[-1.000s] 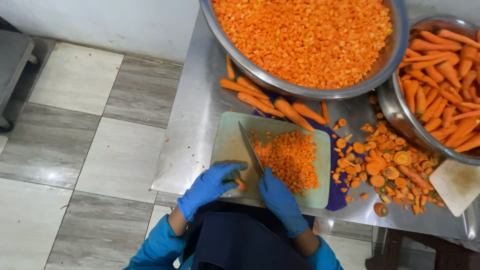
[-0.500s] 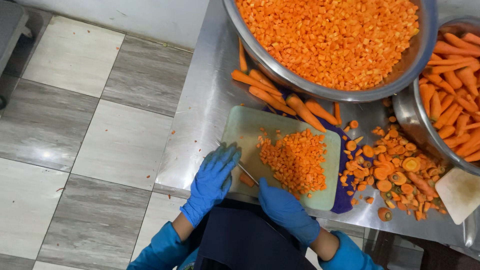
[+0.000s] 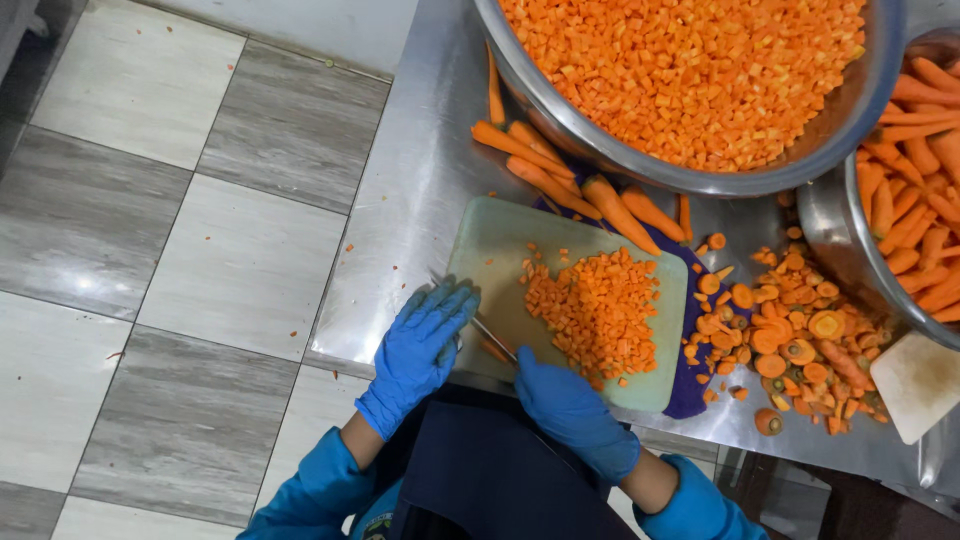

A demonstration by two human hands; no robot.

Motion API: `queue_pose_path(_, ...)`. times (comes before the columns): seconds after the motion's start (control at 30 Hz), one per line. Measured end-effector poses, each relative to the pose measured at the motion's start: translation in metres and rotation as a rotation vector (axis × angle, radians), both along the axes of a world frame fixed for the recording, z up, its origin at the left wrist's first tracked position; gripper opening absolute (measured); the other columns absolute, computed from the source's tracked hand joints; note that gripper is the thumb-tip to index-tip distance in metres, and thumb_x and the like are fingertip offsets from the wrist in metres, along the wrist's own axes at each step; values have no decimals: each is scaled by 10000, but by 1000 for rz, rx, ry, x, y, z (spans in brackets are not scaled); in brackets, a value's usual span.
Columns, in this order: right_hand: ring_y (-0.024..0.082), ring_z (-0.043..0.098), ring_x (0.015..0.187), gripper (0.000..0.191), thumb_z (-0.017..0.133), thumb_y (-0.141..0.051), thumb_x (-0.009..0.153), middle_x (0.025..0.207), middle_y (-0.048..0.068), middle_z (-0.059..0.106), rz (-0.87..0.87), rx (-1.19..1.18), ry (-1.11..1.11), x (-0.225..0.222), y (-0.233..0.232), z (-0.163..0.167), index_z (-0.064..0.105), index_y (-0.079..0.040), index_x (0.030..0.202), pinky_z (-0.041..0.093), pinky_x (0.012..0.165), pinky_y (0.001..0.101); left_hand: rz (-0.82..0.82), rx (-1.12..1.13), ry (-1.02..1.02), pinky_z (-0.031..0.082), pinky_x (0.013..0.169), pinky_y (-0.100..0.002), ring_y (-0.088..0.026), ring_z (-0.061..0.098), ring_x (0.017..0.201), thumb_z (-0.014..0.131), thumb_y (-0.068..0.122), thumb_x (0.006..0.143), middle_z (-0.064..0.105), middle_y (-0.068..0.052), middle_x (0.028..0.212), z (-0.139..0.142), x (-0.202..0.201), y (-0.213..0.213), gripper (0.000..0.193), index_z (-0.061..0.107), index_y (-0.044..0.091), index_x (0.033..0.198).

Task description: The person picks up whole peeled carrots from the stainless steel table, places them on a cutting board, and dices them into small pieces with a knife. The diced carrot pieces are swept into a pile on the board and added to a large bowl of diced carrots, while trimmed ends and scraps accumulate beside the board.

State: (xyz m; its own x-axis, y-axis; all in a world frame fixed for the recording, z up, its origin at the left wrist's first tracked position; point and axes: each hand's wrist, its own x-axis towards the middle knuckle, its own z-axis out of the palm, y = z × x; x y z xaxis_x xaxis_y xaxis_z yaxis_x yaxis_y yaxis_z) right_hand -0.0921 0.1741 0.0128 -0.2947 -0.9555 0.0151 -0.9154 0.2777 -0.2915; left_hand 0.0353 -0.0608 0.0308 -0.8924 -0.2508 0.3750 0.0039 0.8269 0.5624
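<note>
Down low, right hand (image 3: 565,400) in blue glove clamped on knife (image 3: 493,338) handle, blade lying across near edge of pale green cutting board (image 3: 500,240); left hand (image 3: 425,340), fingers flat and spread, pressing on carrot piece (image 3: 492,351) under blade. Diced carrot heap (image 3: 592,308) mid-board. Whole carrots (image 3: 560,180) along far edge. Big steel bowl (image 3: 690,180) of dice beyond, on steel surface (image 3: 400,200); trimmed ends (image 3: 790,335) right of board

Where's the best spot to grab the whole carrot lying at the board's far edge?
Probably the thick end of the whole carrot, which points toward the large bowl. Come from above with fingers across its width: it lies flat, tapering onto the cutting board, with other carrots close alongside.
</note>
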Motion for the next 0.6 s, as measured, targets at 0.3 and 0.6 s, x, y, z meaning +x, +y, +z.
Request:
queue_pose_path(0.3,363,632,549,472,585,-250,957,654,179,616,-87,24,-52,5,-23,-5,535,45,1321,496,520,517,21,23,42,347,1208,-480,-282,478,1454,705,135,856,533,-77,1553,-2,2,-8,624,567,180,1464)
queue_pose_path(0.6,386,673,608,347,544,-307,972,672,216,650,-522,123,-656,-12,0,15,562,-104,1253,497,567,494,-324,-1,-31,457,1020,-438,-281,592,1171,801,275,749,651,-48,1221,5,-29,-6,564,654,176,1285)
